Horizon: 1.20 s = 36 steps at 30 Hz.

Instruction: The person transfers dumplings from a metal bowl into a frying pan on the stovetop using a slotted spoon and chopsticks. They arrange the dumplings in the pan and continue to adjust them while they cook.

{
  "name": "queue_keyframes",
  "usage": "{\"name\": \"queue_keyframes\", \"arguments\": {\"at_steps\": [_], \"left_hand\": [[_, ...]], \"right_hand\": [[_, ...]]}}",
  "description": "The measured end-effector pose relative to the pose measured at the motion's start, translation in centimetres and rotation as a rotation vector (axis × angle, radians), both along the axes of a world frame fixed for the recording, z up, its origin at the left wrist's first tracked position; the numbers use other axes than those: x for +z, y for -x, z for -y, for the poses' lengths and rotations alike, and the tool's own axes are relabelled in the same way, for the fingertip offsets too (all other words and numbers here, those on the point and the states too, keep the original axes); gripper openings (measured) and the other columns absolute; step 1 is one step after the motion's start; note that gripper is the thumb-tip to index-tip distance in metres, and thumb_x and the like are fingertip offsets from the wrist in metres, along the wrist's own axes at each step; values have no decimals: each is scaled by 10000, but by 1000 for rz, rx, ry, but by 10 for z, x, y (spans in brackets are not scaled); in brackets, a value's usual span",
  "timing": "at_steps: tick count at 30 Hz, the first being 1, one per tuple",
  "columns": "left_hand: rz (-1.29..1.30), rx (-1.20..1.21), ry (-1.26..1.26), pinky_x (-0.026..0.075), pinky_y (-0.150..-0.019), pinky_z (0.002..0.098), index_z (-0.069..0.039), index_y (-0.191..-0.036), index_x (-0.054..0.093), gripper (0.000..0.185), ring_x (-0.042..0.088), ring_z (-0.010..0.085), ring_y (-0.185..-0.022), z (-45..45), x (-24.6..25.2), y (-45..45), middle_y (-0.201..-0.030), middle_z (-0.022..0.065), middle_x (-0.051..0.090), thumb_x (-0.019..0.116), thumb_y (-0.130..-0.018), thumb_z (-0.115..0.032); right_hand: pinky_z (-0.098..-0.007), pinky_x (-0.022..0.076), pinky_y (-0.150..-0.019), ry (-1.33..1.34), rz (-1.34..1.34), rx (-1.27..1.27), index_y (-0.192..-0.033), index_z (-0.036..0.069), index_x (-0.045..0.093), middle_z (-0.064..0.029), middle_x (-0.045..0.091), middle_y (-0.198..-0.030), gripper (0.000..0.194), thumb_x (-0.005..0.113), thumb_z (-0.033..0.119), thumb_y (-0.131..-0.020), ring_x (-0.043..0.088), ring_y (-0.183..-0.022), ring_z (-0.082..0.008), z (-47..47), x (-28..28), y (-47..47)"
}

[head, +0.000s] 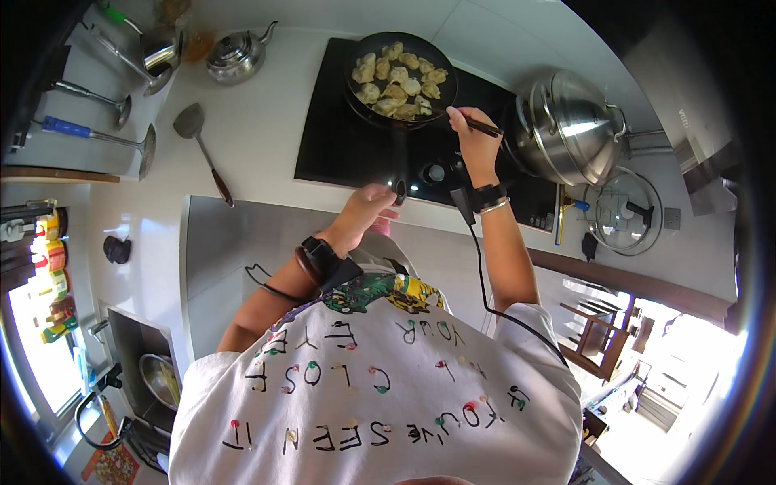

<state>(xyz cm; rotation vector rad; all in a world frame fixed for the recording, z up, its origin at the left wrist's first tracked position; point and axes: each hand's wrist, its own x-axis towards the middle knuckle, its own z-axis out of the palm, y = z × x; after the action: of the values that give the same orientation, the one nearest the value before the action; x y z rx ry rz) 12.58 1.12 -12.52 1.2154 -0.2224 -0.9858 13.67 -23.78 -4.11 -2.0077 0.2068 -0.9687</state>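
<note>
Many browned dumplings (398,74) lie in a round black frying pan (400,42) on the black glass cooktop (327,133). My left hand (367,209) is at the end of the pan's handle (399,157), its thumb and fingers closed around the tip. Dark chopsticks (484,127) are held in my right hand (476,136), just right of the pan. Their tips reach a dumpling at the pan's lower right edge. A control knob (433,173) sits between my two hands.
A large steel steamer pot (564,127) stands right of my right hand, with a glass lid (624,209) beyond it. Left of the cooktop are a metal spatula (203,142) and a steel kettle (235,59). Ladles and a blue-handled skimmer (91,131) hang farther left. A cable (485,285) runs beside my right arm.
</note>
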Motion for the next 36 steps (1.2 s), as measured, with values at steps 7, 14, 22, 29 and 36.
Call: {"name": "queue_keyframes", "arguments": {"at_steps": [7,14,22,29,36], "left_hand": [[75,16,23,498,-840,286,-47,-1237,560,360,647,167,-988,-13,-1,-7,-1133,84,668,607,-984,-298],[222,330,-179,507,-712,291,-15,-1104,619,273,662,162,-854,-20,-75,-36,-1002,98,696,647,-910,-205],[589,37,-310,507,-705,303,-12,-1021,627,262,617,152,-786,60,-154,-20,-825,56,655,697,-868,-213],[902,208,-443,456,-994,443,32,-1351,398,774,508,443,-1133,177,-109,13,-1228,236,484,821,-757,-225],[1126,337,-603,517,-852,405,-42,-1272,510,642,533,376,-1068,214,-87,16,-1192,198,469,809,-707,-100]], "right_hand": [[-254,507,-635,283,-17,60,-863,-25,712,-72,690,-758,159,751,129,-864,651,-681,-134,25,-22,-6],[-238,567,-691,-105,-34,31,-889,-70,698,-85,706,-828,216,674,137,-947,694,-739,-140,41,-14,-3],[-300,486,-739,330,-137,565,-905,-3,697,-89,625,-941,105,755,56,-840,608,-849,-212,47,4,-15],[-304,468,-730,512,-274,718,-959,-4,703,-100,610,-934,110,724,30,-856,601,-852,-218,62,26,-28],[-266,527,-667,378,-177,505,-961,-28,721,-110,708,-847,111,725,36,-870,664,-748,-170,82,9,-44]]}}
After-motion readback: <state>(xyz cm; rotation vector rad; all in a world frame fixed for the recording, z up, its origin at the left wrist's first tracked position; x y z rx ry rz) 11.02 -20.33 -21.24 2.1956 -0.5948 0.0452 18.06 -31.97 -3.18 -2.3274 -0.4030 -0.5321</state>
